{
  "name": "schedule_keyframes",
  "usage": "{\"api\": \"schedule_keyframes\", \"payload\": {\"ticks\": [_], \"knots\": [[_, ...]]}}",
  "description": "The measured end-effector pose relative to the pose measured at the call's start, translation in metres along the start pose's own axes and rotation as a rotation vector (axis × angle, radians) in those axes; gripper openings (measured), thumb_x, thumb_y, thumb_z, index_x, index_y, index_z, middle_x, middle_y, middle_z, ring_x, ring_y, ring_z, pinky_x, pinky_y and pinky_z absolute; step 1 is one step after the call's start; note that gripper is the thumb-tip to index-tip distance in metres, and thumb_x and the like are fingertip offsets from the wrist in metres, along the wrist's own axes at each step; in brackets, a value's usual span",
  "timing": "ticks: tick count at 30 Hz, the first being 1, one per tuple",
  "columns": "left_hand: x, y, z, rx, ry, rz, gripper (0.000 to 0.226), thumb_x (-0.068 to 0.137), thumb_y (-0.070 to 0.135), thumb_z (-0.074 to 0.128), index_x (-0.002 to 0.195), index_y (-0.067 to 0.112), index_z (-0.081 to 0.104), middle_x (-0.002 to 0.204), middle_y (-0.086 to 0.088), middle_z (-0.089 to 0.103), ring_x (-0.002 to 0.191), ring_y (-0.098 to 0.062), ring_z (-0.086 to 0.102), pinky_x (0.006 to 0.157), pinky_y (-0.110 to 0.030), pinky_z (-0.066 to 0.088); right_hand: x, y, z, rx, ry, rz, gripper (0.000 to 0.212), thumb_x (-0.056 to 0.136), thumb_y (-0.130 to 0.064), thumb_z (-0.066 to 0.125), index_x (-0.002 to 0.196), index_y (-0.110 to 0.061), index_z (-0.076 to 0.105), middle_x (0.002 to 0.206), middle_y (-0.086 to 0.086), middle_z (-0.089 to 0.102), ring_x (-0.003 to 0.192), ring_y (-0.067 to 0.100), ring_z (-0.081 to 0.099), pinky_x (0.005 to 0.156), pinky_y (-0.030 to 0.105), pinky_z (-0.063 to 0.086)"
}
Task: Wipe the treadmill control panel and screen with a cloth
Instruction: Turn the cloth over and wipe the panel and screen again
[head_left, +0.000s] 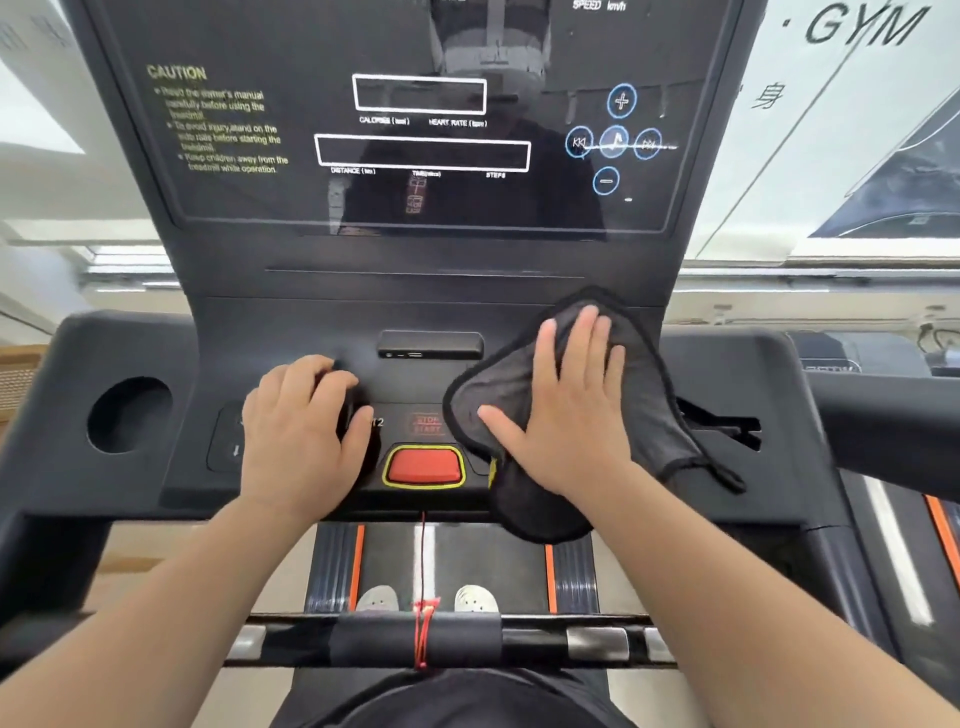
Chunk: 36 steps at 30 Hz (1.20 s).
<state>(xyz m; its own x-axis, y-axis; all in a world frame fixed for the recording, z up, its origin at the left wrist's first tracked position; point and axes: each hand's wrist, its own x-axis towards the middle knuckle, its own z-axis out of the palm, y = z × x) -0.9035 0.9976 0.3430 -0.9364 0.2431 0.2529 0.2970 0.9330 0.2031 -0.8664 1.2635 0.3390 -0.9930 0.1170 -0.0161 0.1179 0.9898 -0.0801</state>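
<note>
So the right hand (576, 415) lies flat on the cloth (649, 374), fingers straight and spread, pressing it onto the right side of the panel (431, 384); the cloth runs slantwise, its near end hanging off the panel's front edge; the left hand (301, 426) sits on the panel's left side, fingers curled over something dark, can't tell if it really grips; the red button (425, 466) is just left of the cloth; the screen (415, 150) is well above the fingertips, so I'd guess the right hand does the reaching.
</note>
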Motion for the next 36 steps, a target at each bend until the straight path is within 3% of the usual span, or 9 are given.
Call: {"api": "schedule_keyframes", "payload": {"ticks": [3,5,10,14,19,31,36], "knots": [[-0.001,0.0,0.001,-0.007,0.002,-0.006,0.041,0.088,0.043,0.048,0.106,0.012,0.068,0.122,-0.01,0.061,0.111,-0.038,0.053,0.09,-0.051,0.043,-0.029,0.008,0.006,-0.016,-0.072,-0.328,0.091,0.095,-0.075,0.026,0.165,-0.019,0.012,0.173,0.015,0.002,0.159,0.035,-0.002,0.126,0.06,0.014],[-0.001,-0.002,0.0,-0.012,-0.005,-0.007,0.042,0.088,0.044,0.047,0.106,0.012,0.068,0.121,-0.01,0.061,0.111,-0.037,0.053,0.09,-0.051,0.043,-0.043,0.029,0.006,-0.022,-0.084,-0.38,0.089,0.095,-0.077,0.025,0.165,-0.023,0.016,0.173,0.01,0.006,0.16,0.032,0.0,0.125,0.059,0.017],[-0.001,-0.016,-0.006,-0.001,-0.041,0.002,0.045,0.088,0.046,0.048,0.108,0.01,0.068,0.121,-0.01,0.061,0.113,-0.036,0.054,0.093,-0.051,0.044,-0.031,0.059,-0.002,-0.043,-0.062,-0.023,0.107,0.085,-0.09,0.009,0.165,-0.02,0.003,0.173,0.012,-0.009,0.159,0.032,-0.008,0.128,0.058,0.005],[-0.004,-0.042,-0.012,0.001,-0.04,-0.014,0.046,0.089,0.046,0.05,0.109,0.009,0.067,0.122,-0.011,0.06,0.119,-0.038,0.053,0.099,-0.053,0.043,-0.006,0.019,-0.002,0.018,-0.016,0.192,0.121,0.078,-0.094,0.014,0.163,-0.011,-0.01,0.169,0.021,-0.017,0.157,0.038,-0.013,0.127,0.059,0.001],[-0.01,-0.085,-0.024,0.012,-0.03,-0.034,0.046,0.091,0.044,0.048,0.112,0.008,0.067,0.125,-0.012,0.059,0.118,-0.038,0.052,0.096,-0.054,0.042,0.017,-0.041,0.008,0.062,0.047,0.251,0.135,0.074,-0.098,0.029,0.16,0.002,-0.001,0.165,0.036,-0.007,0.155,0.051,-0.004,0.123,0.067,0.009],[-0.008,-0.178,-0.037,-0.016,-0.163,-0.033,0.06,0.092,0.053,0.038,0.13,0.011,0.059,0.141,-0.015,0.052,0.135,-0.04,0.043,0.111,-0.061,0.034,0.031,-0.175,0.011,-0.084,0.039,-0.019,0.117,0.085,-0.09,0.024,0.162,-0.003,0.007,0.169,0.028,-0.001,0.157,0.044,-0.002,0.125,0.061,0.004],[-0.005,-0.209,-0.042,-0.005,-0.203,-0.023,0.062,0.094,0.054,0.034,0.139,0.015,0.052,0.148,-0.014,0.047,0.139,-0.038,0.039,0.114,-0.06,0.03,0.03,-0.268,0.019,0.007,-0.068,-0.293,0.107,0.088,-0.083,0.029,0.164,-0.011,0.007,0.171,0.02,-0.01,0.158,0.036,-0.014,0.127,0.06,0.0]]}}
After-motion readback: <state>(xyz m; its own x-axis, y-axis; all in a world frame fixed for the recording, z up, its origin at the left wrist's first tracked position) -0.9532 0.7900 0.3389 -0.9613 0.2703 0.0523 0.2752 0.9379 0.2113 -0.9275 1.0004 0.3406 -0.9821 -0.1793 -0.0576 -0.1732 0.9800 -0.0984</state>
